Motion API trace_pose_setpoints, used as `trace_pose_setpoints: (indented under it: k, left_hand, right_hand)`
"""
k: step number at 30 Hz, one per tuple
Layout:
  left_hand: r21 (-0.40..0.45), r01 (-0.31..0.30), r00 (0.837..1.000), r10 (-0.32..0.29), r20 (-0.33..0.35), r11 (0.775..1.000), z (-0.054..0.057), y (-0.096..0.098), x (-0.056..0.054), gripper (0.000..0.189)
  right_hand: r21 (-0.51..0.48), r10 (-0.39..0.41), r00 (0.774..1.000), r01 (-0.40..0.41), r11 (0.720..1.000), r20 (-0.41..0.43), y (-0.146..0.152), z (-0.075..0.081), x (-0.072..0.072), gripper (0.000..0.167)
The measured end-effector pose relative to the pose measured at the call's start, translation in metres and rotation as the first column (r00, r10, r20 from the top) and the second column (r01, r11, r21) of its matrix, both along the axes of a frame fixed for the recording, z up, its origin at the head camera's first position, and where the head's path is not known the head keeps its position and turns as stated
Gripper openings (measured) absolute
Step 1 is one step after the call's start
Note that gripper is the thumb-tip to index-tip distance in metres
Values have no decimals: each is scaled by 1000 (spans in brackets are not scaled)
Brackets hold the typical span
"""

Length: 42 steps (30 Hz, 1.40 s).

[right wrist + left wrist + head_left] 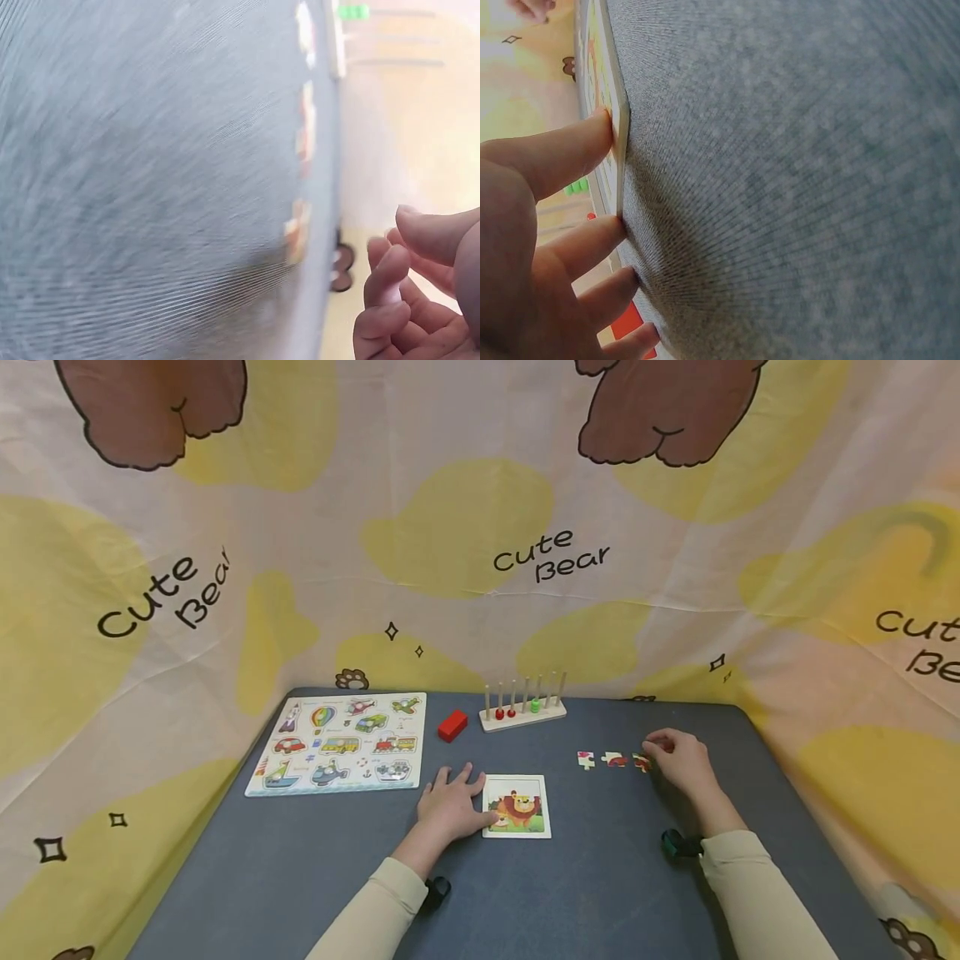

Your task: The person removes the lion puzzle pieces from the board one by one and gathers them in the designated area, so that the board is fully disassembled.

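Blue-grey counter (600, 893): lion board (517, 810) at the left hand (452, 808), three jigsaw pieces by the right

In the head view, the left hand lies with fingers spread, its thumb on the near left part of the white-framed lion board. Ahead of that hand sits a red block (452, 725); farther to its left lies a white board of vehicle pictures (337, 739). A wooden peg rack (522, 716) with red and green beads stands ahead of and between the hands. The right hand (682, 764) hovers just beside the nearest of the jigsaw pieces (614, 760), which line up to its left.

In the left wrist view, the thumb and index fingertip touch the board's edge without gripping it.

In the right wrist view, the fingers are loosely bent, holding nothing, apart from the blurred pieces.
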State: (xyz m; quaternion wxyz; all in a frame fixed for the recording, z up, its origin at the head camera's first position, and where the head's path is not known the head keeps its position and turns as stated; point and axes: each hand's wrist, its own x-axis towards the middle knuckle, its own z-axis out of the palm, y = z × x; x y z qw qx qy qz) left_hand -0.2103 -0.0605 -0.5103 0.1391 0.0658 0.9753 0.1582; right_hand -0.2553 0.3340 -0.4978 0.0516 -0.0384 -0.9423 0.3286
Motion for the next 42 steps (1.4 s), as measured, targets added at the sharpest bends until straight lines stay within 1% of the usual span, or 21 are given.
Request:
trace_pose_setpoints:
  k: [5, 8, 12, 18, 23, 26, 32, 36, 42]
  left_hand:
    - [3, -6, 1000, 6, -5, 1000, -1, -1, 0, 80]
    - [5, -4, 1000, 4, -7, 1000, -1, -2, 0, 80]
    - [-4, -4, 1000, 4, -12, 1000, -2, -2, 0, 80]
    - [0, -3, 1000, 3, -18, 1000, -1, -3, 0, 80]
    - [2, -2, 1000, 2, -14, 1000, -2, -3, 0, 80]
    - [-2, -5, 1000, 5, -11, 1000, -2, -3, 1, 80]
    - [8, -4, 1000, 4, -9, 1000, -1, -2, 0, 80]
    - [15, -4, 1000, 4, -3, 1000, -2, -1, 0, 80]
    - [8, -11, 1000, 11, -6, 1000, -4, -1, 0, 80]
  right_hand:
    - [-9, 26, 999, -26, 1000, -21, -10, 11, 4, 32]
    - [-24, 27, 999, -27, 999, -35, -18, 16, 8, 34]
    - [-63, 37, 997, -41, 997, -73, -35, 19, 13, 31]
    - [-113, 60, 991, -73, 991, -116, -61, 17, 20, 27]
    - [-154, 82, 987, -103, 983, -141, -86, 20, 27, 26]
    - [-162, 97, 984, -121, 979, -151, -101, 21, 30, 26]
    - [-176, 119, 982, -144, 974, -147, -125, 19, 35, 22]
    - [-195, 139, 979, -167, 966, -149, -136, 16, 38, 21]
    - [-216, 168, 977, -193, 957, -129, -153, 11, 42, 20]
